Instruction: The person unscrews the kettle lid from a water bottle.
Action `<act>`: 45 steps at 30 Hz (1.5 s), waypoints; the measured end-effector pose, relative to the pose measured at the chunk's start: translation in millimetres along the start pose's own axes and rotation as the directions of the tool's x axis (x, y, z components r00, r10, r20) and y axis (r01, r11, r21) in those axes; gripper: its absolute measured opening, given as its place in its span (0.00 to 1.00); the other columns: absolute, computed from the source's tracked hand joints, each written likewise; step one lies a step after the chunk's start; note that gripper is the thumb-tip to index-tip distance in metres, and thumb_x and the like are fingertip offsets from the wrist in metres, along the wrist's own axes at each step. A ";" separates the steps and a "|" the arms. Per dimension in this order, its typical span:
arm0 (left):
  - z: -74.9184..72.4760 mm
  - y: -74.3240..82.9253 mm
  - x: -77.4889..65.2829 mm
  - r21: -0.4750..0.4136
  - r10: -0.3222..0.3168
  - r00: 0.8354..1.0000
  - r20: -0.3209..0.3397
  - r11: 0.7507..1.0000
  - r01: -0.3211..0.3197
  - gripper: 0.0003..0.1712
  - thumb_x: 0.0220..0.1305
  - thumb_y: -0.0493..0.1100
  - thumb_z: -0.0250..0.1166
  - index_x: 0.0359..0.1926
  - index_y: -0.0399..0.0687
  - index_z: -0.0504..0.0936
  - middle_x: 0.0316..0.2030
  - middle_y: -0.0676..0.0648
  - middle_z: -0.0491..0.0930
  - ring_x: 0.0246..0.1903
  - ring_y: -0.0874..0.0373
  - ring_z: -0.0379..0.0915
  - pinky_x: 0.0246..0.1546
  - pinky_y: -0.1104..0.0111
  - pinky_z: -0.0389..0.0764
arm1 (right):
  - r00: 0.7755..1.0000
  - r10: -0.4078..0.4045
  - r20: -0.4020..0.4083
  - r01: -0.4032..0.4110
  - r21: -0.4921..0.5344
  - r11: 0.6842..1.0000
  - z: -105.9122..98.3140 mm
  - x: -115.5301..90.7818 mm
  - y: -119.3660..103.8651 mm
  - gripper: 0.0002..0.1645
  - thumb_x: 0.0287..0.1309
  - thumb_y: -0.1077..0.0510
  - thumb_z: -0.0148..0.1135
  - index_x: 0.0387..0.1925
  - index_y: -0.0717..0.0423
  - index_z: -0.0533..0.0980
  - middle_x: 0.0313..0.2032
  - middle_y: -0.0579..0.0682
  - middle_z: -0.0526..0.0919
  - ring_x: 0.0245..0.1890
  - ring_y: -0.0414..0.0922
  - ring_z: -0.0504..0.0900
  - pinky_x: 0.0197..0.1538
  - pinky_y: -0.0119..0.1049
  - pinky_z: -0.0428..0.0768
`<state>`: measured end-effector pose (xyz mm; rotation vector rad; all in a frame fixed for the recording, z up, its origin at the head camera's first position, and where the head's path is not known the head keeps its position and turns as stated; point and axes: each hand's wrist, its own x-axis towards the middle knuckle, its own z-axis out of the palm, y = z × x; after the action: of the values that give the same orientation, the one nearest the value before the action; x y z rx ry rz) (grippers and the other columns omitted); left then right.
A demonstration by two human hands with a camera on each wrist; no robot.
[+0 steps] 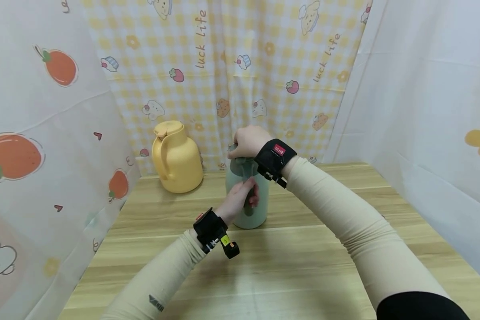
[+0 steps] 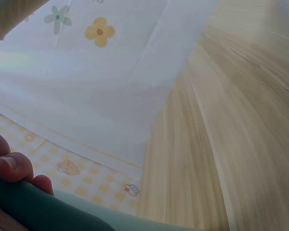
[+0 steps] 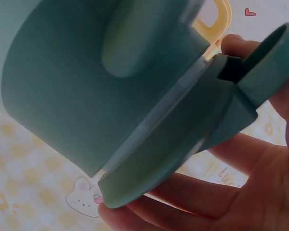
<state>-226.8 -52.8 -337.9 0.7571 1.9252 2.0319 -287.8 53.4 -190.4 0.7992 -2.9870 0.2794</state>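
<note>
A pale green thermos jug (image 1: 260, 213) stands upright on the wooden table. Its darker green handle (image 2: 43, 209) is gripped by my left hand (image 1: 239, 198), fingers curled round it. Over the jug's top, my right hand (image 1: 254, 140) holds the green lid (image 3: 168, 144), with the fingertips along its far rim and the thumb by the raised loop-shaped tab (image 3: 274, 67). A thin pale band shows between lid and body in the right wrist view. From above, the right hand hides most of the lid.
A yellow jug (image 1: 184, 162) with a handle stands at the back left of the table (image 1: 296, 266). Patterned curtains (image 1: 208, 89) hang close behind the table and along both sides.
</note>
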 end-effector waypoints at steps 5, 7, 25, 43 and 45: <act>-0.1 -0.4 -0.5 -0.001 0.001 1.000 0.016 1.000 -0.001 0.26 0.77 0.57 0.40 0.30 0.43 0.68 0.20 0.49 0.62 0.25 0.56 0.61 0.33 0.66 0.65 | 0.999 -0.041 -0.024 0.041 -0.007 0.999 3.4 0.4 4.5 0.31 0.55 0.43 0.65 0.10 0.48 0.59 0.11 0.42 0.55 0.12 0.38 0.52 0.21 0.32 0.57; -0.3 -0.9 -1.1 -0.002 -0.001 1.000 0.024 1.000 0.001 0.26 0.78 0.57 0.39 0.30 0.43 0.68 0.20 0.49 0.62 0.25 0.56 0.61 0.34 0.65 0.65 | 0.998 -0.059 -0.027 0.059 -0.005 0.998 4.6 0.2 6.7 0.27 0.55 0.43 0.66 0.11 0.49 0.65 0.13 0.42 0.62 0.14 0.37 0.56 0.22 0.31 0.59; -3.2 3.6 -1.3 -0.017 -0.027 0.999 0.042 0.999 0.028 0.20 0.81 0.46 0.32 0.33 0.40 0.62 0.23 0.46 0.58 0.27 0.54 0.56 0.37 0.62 0.61 | 0.986 -0.163 0.040 0.161 0.039 0.986 -2.0 0.2 16.5 0.27 0.55 0.42 0.68 0.55 0.47 0.80 0.41 0.50 0.86 0.19 0.41 0.64 0.29 0.34 0.66; -1.9 -2.8 1.9 -0.035 0.036 0.999 0.032 0.999 -0.035 0.24 0.79 0.54 0.37 0.30 0.43 0.64 0.20 0.49 0.59 0.25 0.55 0.59 0.35 0.64 0.64 | 0.968 -0.241 0.071 0.237 0.069 0.969 -2.6 3.6 32.4 0.29 0.55 0.42 0.68 0.58 0.42 0.78 0.12 0.43 0.60 0.15 0.39 0.51 0.25 0.33 0.62; -1.7 -3.2 1.9 -0.035 0.032 0.999 0.030 0.999 -0.031 0.24 0.79 0.54 0.37 0.31 0.42 0.64 0.20 0.49 0.60 0.25 0.55 0.59 0.34 0.64 0.64 | 0.966 -0.248 0.075 0.242 0.077 0.967 -2.3 3.7 33.9 0.29 0.55 0.42 0.68 0.58 0.42 0.78 0.12 0.44 0.61 0.15 0.39 0.51 0.26 0.33 0.63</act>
<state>-229.8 -52.9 -340.6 0.8101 1.8683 2.0545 -307.9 80.8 -193.4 1.2040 -2.9244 0.3452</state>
